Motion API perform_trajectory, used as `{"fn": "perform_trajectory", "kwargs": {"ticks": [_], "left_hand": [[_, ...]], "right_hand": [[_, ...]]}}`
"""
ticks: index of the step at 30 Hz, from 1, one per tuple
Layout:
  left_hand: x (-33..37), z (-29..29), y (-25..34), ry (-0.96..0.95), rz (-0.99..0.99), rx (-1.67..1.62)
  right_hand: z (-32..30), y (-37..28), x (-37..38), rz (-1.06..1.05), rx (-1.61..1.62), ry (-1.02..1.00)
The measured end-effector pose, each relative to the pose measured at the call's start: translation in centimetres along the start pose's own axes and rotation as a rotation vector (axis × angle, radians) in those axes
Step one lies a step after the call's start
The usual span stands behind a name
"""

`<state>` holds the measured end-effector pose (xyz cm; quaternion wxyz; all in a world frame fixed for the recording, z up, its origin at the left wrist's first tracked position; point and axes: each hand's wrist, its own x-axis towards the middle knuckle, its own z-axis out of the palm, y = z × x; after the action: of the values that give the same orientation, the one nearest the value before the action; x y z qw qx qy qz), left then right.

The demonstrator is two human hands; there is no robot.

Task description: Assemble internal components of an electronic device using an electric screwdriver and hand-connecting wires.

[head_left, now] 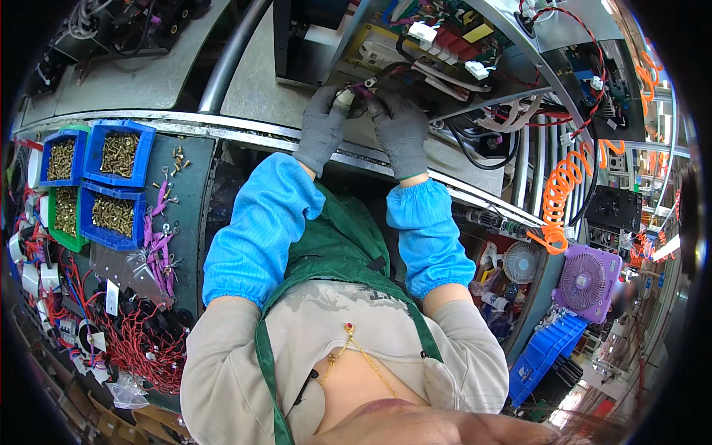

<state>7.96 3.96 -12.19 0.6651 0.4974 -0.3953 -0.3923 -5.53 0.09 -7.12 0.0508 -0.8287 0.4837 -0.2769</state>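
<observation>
Both my hands wear grey gloves and blue sleeve covers, and they meet at the near edge of an opened metal equipment chassis [434, 26]. The fingers of my left hand [322, 130] are closed around a small pale piece [345, 97], whose exact kind I cannot make out. Close beside it, my right hand [401, 137] pinches at a purple-sleeved wire end [363, 90]; its fingertips are partly hidden. Dark and white cables [441, 80] run from there into the chassis. Inside it sit circuit boards, white connectors [423, 32] and a red block.
To the left, blue bins [119, 153] and a green bin [67, 230] hold brass screws. Purple-sleeved terminals [158, 248] and red wire bundles [144, 345] lie nearby. A metal rail [259, 130] edges the bench. Orange coiled hose [561, 189] and a purple fan [586, 282] are right.
</observation>
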Motion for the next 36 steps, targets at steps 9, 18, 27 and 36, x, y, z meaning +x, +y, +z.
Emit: {"fn": "perform_trajectory", "kwargs": {"ticks": [9, 18, 27, 36], "left_hand": [[0.8, -0.1, -0.8, -0.008, 0.024, 0.34], [1.2, -0.2, -1.0, 0.077, 0.395, 0.541], [0.7, 1.4, 2.7, 0.011, 0.174, 0.099], [4.1, 0.3, 0.0, -0.158, 0.422, 0.452]], "right_hand": [[-0.2, -0.2, 0.0, 0.009, 0.095, -0.019], [0.4, 0.2, 0.2, -0.021, 0.103, 0.035], [-0.1, 0.2, 1.2, -0.156, -0.052, 0.094], [2.1, 4.3, 0.6, 0.041, 0.4, 0.046]]}}
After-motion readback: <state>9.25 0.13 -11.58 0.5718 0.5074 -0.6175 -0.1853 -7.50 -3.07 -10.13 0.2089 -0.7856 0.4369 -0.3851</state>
